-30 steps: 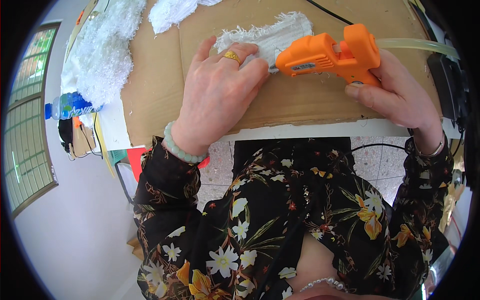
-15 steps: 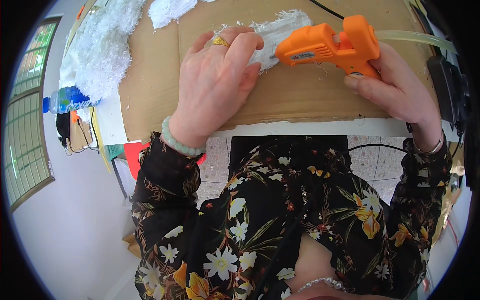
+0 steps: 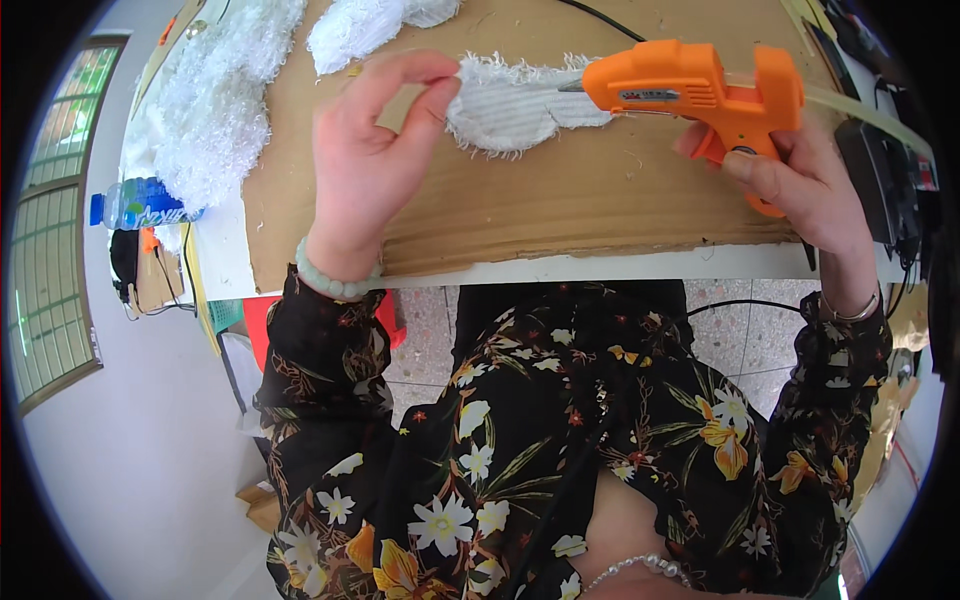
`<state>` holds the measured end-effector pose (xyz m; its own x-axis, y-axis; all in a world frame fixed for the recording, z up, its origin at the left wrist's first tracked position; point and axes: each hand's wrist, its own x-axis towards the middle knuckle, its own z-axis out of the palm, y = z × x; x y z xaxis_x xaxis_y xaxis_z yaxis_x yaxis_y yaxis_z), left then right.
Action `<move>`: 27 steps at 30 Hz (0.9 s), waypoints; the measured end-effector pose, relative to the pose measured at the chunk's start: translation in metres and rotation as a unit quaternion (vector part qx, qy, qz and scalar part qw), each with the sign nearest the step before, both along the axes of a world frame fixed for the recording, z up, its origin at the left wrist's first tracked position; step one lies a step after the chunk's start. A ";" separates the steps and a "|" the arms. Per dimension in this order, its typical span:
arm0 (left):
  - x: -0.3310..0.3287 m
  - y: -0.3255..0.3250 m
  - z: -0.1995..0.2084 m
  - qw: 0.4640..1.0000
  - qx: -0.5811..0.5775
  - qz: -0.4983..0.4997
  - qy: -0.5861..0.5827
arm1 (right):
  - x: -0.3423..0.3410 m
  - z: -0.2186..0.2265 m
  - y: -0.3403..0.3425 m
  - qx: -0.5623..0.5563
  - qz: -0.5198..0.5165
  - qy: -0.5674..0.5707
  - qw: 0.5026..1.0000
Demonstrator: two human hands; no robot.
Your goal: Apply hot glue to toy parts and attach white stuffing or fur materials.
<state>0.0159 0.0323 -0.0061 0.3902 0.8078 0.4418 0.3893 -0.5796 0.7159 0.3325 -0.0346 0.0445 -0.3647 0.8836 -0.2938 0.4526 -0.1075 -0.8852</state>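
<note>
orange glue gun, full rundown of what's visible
The glue gun is a pistol-shaped tool in bright orange plastic, with a small label strip along the barrel and a pale translucent glue stick poking out of the back. It lies roughly level, metal nozzle pointing to the person's left and meeting the white fuzzy fabric piece over the cardboard sheet. The right hand grips its handle; the left hand pinches the fabric's far end. Its cord cannot be traced.

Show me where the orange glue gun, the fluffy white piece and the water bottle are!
orange glue gun (image 3: 690,88), head view, on the side of its body.
fluffy white piece (image 3: 510,105), head view, on its ribbed middle.
water bottle (image 3: 135,203), head view, on its blue label.
</note>
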 end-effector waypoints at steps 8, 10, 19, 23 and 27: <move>0.007 0.000 -0.004 0.986 0.061 -0.061 0.146 | -0.013 -0.001 -0.002 0.060 0.048 0.000 0.997; 0.010 0.003 -0.006 0.982 0.074 -0.074 0.158 | -0.018 0.001 -0.001 0.069 0.051 -0.014 0.996; 0.014 0.010 -0.014 0.970 0.123 -0.116 0.177 | -0.029 0.015 0.002 0.071 0.084 -0.187 0.976; 0.016 0.006 -0.011 0.970 0.118 -0.113 0.179 | -0.028 0.018 0.000 0.101 0.101 -0.230 0.963; 0.021 0.006 -0.011 0.972 0.112 -0.118 0.167 | -0.025 0.019 0.000 0.073 0.091 -0.227 0.967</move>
<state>0.0367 0.0387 -0.0167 0.7053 0.5756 0.4138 0.4148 -0.8085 0.4175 0.3078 -0.0344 0.0638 -0.3813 0.8608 -0.3371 0.7981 0.1226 -0.5899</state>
